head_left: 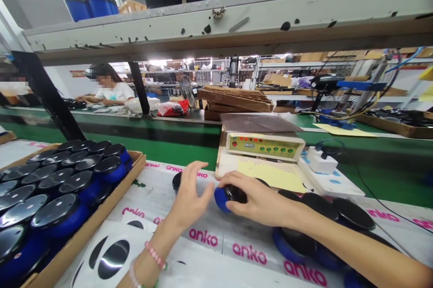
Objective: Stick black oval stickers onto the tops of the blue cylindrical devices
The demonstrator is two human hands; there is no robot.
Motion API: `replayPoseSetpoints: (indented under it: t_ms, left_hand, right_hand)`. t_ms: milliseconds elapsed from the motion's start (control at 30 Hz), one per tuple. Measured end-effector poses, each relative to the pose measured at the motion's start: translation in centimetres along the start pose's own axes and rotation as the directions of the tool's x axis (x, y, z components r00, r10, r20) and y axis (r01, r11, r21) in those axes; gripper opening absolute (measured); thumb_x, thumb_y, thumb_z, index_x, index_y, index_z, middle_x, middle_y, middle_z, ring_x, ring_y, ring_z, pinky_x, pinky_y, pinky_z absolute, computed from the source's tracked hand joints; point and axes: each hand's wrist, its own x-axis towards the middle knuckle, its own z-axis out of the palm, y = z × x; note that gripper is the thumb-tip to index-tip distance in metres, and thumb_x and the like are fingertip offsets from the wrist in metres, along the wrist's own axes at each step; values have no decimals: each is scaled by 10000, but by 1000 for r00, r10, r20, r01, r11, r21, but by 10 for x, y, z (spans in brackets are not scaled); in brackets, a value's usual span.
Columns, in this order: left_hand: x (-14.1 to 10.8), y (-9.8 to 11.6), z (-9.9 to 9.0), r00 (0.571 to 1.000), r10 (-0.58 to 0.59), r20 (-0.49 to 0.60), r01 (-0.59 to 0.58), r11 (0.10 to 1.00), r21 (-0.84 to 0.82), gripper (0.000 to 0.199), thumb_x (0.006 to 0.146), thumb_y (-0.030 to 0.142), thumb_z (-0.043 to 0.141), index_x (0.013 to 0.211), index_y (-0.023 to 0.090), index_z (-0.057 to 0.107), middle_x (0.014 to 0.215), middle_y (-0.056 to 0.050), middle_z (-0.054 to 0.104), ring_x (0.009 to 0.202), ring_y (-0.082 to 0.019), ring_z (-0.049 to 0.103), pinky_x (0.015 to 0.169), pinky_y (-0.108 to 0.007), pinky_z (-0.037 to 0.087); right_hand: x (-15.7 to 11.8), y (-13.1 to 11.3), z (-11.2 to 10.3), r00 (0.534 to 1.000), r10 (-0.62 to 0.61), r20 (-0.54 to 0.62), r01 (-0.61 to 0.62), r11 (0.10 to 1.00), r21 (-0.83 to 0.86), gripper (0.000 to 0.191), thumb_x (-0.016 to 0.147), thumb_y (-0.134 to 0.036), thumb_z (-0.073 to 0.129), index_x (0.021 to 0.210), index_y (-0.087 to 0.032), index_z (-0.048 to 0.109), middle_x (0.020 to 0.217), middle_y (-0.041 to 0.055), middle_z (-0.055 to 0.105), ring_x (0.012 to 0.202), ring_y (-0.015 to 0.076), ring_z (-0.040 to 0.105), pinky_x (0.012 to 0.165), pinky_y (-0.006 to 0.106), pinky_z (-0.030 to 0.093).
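Note:
My right hand (241, 195) is wrapped round a blue and black round unit (222, 198), tilted above the covered bench. Close by on the left, my left hand (192, 193) has its fingers spread and holds nothing. Partly behind it stands a black round piece (176, 181). Several more blue units with black tops (294, 243) sit under and beside my right forearm. White sheets with glossy black oval stickers (114, 258) lie at the lower left, near my left wrist.
A cardboard tray (135, 173) full of blue units with black tops stands at left. Behind my hands are a control box (265, 146) and a white power strip (333, 179). A shelf (189, 28) crosses overhead. A person (113, 91) sits across the green belt (182, 143).

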Motion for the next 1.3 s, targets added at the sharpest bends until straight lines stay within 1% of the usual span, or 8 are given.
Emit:
replayPoseSetpoints:
  t_ms: [167,333,467,567,667,900,1067,1300]
  left_hand:
    - [-14,21,5,933,221,285,-128,941,-313,774,788,358,651,1415,233,217,1467,-95,339,1341,-236,339,1094,-387,332]
    - [-19,28,18,976,94,198,-21,938,-345,725,780,319,686,1393,238,307,1397,-66,467,1271,-219,453,1074,-376,366]
    - [-11,21,2,990,92,109,-44,925,-377,623,756,313,682,1326,222,448,1285,-57,580,1169,-227,544,1024,-356,404]
    - [3,2,-17,990,-117,-75,69,881,-469,437,811,502,542,1121,204,614,1166,-63,643,1106,-241,571,1011,-370,400]
    - [17,-24,-23,884,-407,-229,243,819,-520,521,896,561,290,1006,170,617,1117,-101,636,1093,-246,563,1004,-417,387]
    - [22,-43,-10,833,-553,18,493,727,-478,588,833,637,370,913,137,668,978,-109,688,950,-264,636,881,-421,472]
    - [22,-40,-14,888,-457,57,446,821,-356,414,772,552,531,852,169,667,913,-80,691,945,-292,618,902,-454,441]
    - [16,5,-22,959,-176,-224,139,976,-169,231,815,376,525,975,244,626,1195,-64,552,1213,-289,416,1093,-494,200]
  right_hand:
    - [-12,-3,-6,993,54,-108,-38,988,147,266,848,-229,528,1112,-226,570,1129,28,620,1001,175,568,865,311,451]
    - [-7,-4,4,988,71,-139,-44,980,192,233,854,-211,512,1074,-221,584,1080,14,638,941,160,584,821,287,457]
    - [7,-5,6,985,88,-147,-63,984,168,207,891,-236,440,1046,-218,575,1039,13,636,905,153,582,779,274,453]
    - [16,-8,9,988,100,-120,-89,992,95,246,855,-286,499,1078,-201,557,1002,48,629,866,192,579,766,326,447]
    - [26,-19,28,994,80,-69,-79,997,14,320,770,-279,587,1071,-185,538,934,61,608,838,221,574,744,355,449]
    - [63,-48,78,998,7,68,2,992,-126,406,808,-420,577,1096,-135,552,1124,144,509,836,252,599,671,368,491]
    - [38,-39,27,998,24,57,-10,972,-236,370,882,-395,497,1174,-173,540,1094,111,557,945,257,582,782,372,476]
    - [-90,20,-71,964,263,-46,-261,892,-368,429,818,-253,530,1244,-205,534,1180,133,584,1061,295,558,900,456,435]
